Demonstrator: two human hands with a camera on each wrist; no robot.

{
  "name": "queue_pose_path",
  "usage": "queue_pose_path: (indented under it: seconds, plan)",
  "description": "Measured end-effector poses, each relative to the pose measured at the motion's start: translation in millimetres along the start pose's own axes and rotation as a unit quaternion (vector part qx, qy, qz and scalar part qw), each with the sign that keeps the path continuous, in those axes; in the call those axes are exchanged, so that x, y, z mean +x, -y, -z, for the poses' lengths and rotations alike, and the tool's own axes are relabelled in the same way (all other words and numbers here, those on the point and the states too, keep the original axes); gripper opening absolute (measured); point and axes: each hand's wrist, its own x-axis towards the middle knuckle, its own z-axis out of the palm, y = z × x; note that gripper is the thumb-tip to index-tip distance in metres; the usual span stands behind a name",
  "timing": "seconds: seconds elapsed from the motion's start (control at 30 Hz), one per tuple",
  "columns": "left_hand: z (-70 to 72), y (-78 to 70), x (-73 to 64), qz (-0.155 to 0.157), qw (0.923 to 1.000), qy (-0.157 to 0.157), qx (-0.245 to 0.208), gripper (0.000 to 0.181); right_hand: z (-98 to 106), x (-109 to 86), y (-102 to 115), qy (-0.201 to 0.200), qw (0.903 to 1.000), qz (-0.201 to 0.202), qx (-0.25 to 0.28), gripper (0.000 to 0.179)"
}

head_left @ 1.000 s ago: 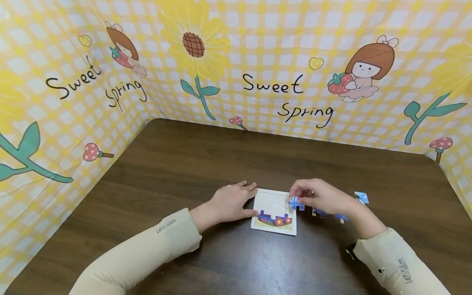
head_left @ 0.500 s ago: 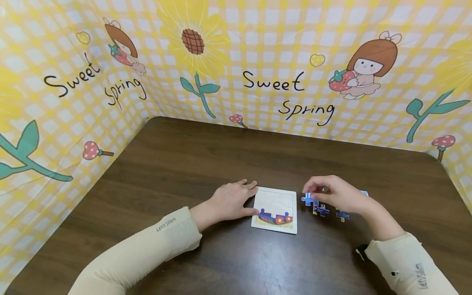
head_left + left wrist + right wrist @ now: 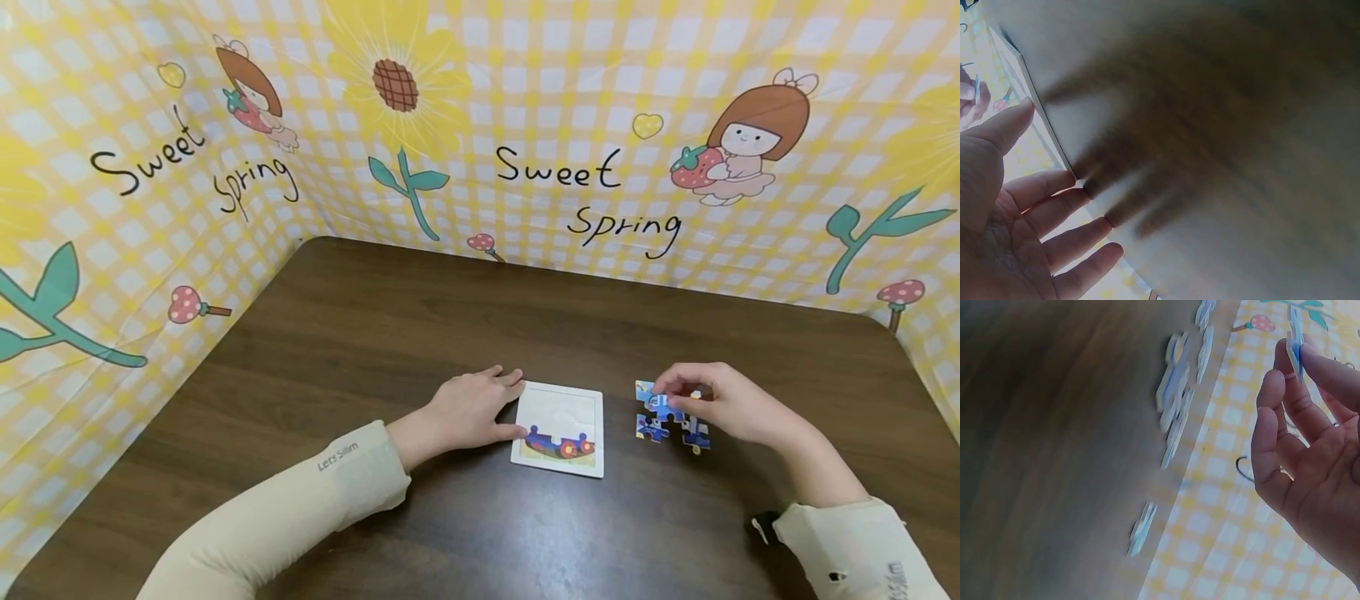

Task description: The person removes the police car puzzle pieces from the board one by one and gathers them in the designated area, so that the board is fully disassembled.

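Note:
The left hand (image 3: pixel 471 410) lies on the table with fingers spread and straight. Its thumb and fingertips touch the left edge of a white puzzle board (image 3: pixel 558 408), also seen edge-on in the left wrist view. Along the board's lower part, fitted pieces (image 3: pixel 558 445) form a blue and red picture; bare white backing shows above. To the right, the right hand (image 3: pixel 723 404) pinches a blue jigsaw piece (image 3: pixel 1296 347) between thumb and fingers, raised over loose pieces. Among these are a dark blue piece (image 3: pixel 652 430) and a blue-and-yellow one (image 3: pixel 697 437), partly overlapped by the hand.
The dark brown wooden table (image 3: pixel 390 308) is enclosed at the back and left by a yellow checked cloth (image 3: pixel 570 100) with flowers and lettering. In the right wrist view, several loose pieces lie flat, one piece (image 3: pixel 1142 529) apart from the others.
The right hand has moved away from the board to the right, carrying the blue jigsaw piece over the loose pieces. The left hand has stayed at the board's edge.

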Motion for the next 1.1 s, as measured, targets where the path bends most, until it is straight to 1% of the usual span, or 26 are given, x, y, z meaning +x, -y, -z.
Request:
queue_pose_path:
  seconds: [0.1,0.3,0.6,0.87,1.1]
  plan:
    - [0.3,0.0,-0.6,-0.001,1.0000,0.002,0.000,0.071,2,-6.4,-5,-0.009,0.9999,-0.001,-0.006,0.013]
    - [0.6,-0.3,-1.1,0.000,1.0000,0.001,0.001,0.070,8,-19.2,-15,-0.034,0.9989,0.013,-0.029,0.017]
    - [2.7,-1.5,-0.7,-0.001,1.0000,0.000,-0.001,0.070,20,-38.4,-28,-0.049,0.9978,-0.017,-0.041,0.019]
    - [2.3,-1.3,-0.2,-0.002,1.0000,-0.001,-0.003,0.069,26,-52.2,-41,-0.044,0.9976,-0.024,-0.047,0.017]
    - [2.5,-2.2,0.2,-0.004,1.0000,-0.004,-0.002,0.070,28,-59.3,-49,-0.020,0.9988,-0.033,-0.031,0.016]
